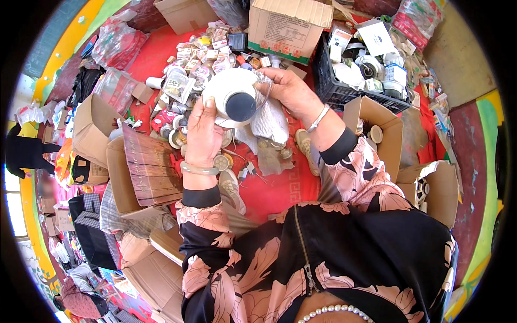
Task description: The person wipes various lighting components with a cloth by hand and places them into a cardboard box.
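the left hand (203, 134) is closed around the side of a white dome camera (232, 97), held up with its dark lens facing the person; the right hand (291, 91) grips a white cloth (271, 121) against its far edge, wrist bent inward, above the red floor mat (274, 191) and black crate (344, 91)

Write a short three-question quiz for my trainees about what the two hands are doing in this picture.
1. True or false: the left hand holds the white dome-shaped device.
2. What does the right hand pinch against the device? A) a cardboard box B) a clear plastic bag C) a shoe
3. What colour is the mat under the clutter?

Key
1. True; its thumb lies on the white shell.
2. B; the clear bag hangs beside the device.
3. Red.
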A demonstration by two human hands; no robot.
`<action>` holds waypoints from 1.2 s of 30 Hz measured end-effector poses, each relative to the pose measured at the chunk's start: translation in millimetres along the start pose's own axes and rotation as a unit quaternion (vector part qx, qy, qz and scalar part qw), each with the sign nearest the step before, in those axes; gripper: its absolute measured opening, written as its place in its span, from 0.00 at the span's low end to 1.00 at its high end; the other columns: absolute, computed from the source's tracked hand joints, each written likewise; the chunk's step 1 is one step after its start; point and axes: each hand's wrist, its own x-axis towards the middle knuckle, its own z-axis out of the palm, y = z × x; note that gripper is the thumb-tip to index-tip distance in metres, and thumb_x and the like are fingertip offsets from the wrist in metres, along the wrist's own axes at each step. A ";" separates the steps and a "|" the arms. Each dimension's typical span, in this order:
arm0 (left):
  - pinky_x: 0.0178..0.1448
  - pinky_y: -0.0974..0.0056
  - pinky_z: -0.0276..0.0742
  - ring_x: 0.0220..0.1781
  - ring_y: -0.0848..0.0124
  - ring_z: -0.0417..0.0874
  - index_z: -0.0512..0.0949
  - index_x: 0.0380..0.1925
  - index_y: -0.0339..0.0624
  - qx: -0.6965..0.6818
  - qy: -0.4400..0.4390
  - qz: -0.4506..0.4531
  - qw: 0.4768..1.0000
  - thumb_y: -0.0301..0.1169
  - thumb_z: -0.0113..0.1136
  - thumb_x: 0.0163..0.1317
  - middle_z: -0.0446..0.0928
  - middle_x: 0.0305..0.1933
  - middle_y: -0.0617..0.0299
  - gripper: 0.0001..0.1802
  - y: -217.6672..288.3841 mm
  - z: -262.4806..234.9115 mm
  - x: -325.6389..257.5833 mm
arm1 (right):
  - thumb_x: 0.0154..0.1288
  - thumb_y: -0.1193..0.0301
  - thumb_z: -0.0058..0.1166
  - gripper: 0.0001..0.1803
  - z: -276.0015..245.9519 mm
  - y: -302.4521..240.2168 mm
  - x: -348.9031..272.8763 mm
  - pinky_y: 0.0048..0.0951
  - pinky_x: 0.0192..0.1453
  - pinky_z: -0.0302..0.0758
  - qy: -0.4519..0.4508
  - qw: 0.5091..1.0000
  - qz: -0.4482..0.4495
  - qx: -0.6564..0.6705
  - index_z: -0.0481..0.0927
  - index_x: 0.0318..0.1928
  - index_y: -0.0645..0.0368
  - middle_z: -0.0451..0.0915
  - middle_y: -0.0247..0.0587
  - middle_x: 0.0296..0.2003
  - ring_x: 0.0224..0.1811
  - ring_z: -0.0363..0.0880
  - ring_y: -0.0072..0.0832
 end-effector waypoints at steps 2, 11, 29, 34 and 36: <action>0.54 0.64 0.74 0.50 0.70 0.76 0.69 0.52 0.34 0.025 0.006 0.023 0.999 0.34 0.45 0.68 0.74 0.48 0.58 0.17 3.0 -4.2 -1.3 | 0.60 0.76 0.53 0.17 -9.9 -11.2 1.2 0.16 0.42 0.73 -0.033 0.992 -0.012 -0.122 0.73 0.50 0.66 0.79 0.32 0.37 0.35 0.75 0.14; 0.56 0.63 0.70 0.51 0.68 0.75 0.68 0.51 0.28 0.062 -0.013 0.134 0.989 0.29 0.44 0.67 0.74 0.49 0.55 0.17 20.8 -12.0 -12.8 | 0.59 0.76 0.55 0.15 -47.8 -43.1 -2.9 0.19 0.44 0.72 0.166 0.977 -0.137 0.003 0.74 0.47 0.65 0.78 0.33 0.37 0.37 0.76 0.17; 0.46 0.72 0.69 0.39 0.79 0.72 0.74 0.42 0.30 0.129 0.056 0.131 0.981 0.28 0.48 0.66 0.75 0.39 0.64 0.11 13.9 -6.7 -7.0 | 0.43 0.83 0.51 0.13 22.9 -26.4 -1.4 0.35 0.40 0.72 -0.022 0.763 -0.392 -0.513 0.78 0.34 0.62 0.74 0.43 0.33 0.35 0.73 0.42; 0.45 0.73 0.69 0.39 0.79 0.73 0.75 0.41 0.33 0.229 0.039 0.078 0.970 0.27 0.49 0.65 0.75 0.38 0.64 0.10 1.4 -14.8 -7.3 | 0.42 0.72 0.52 0.10 5.0 -26.0 -2.0 0.35 0.42 0.72 -0.131 0.781 -0.214 -0.573 0.79 0.29 0.61 0.74 0.46 0.29 0.37 0.74 0.43; 0.46 0.72 0.70 0.41 0.78 0.73 0.74 0.42 0.32 0.144 0.062 0.064 0.986 0.27 0.49 0.65 0.75 0.39 0.63 0.10 8.4 -15.2 -8.9 | 0.50 0.76 0.52 0.05 -4.1 -49.1 -6.8 0.30 0.43 0.75 -0.055 0.940 -0.129 -0.311 0.78 0.30 0.61 0.78 0.41 0.33 0.37 0.78 0.35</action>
